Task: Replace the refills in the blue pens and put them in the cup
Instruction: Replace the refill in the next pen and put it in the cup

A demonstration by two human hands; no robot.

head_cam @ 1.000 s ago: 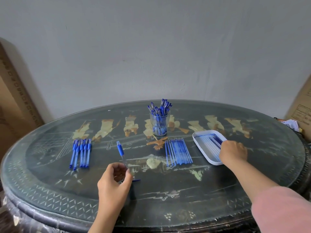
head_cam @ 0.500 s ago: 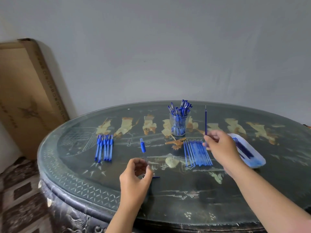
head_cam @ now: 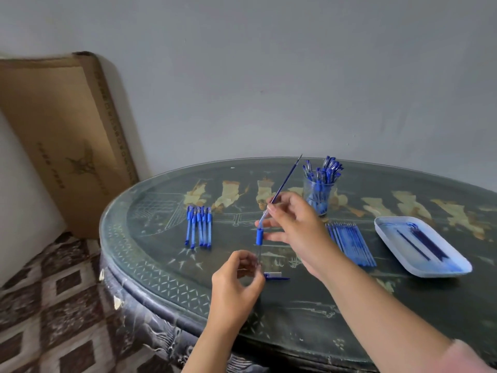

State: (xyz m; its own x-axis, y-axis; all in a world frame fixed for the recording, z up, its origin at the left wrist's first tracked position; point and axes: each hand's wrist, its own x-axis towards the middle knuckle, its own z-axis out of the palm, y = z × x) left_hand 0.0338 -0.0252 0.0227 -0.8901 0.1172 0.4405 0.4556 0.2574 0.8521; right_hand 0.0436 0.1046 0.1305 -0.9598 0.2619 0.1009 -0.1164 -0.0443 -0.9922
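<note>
here, left hand (head_cam: 236, 286) closed around the upright pen barrel (head_cam: 259, 237); right hand (head_cam: 298, 227) in a pinch on a slanted refill (head_cam: 286, 181) at its top

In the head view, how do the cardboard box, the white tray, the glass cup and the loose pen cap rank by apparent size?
1. cardboard box
2. white tray
3. glass cup
4. pen cap
The cup stands farther from the camera than the tray, so their true difference is unsure.

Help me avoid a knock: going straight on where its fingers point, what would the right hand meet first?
Probably the pen barrel the left hand holds upright, just ahead of the right hand; depth is unclear.
</note>
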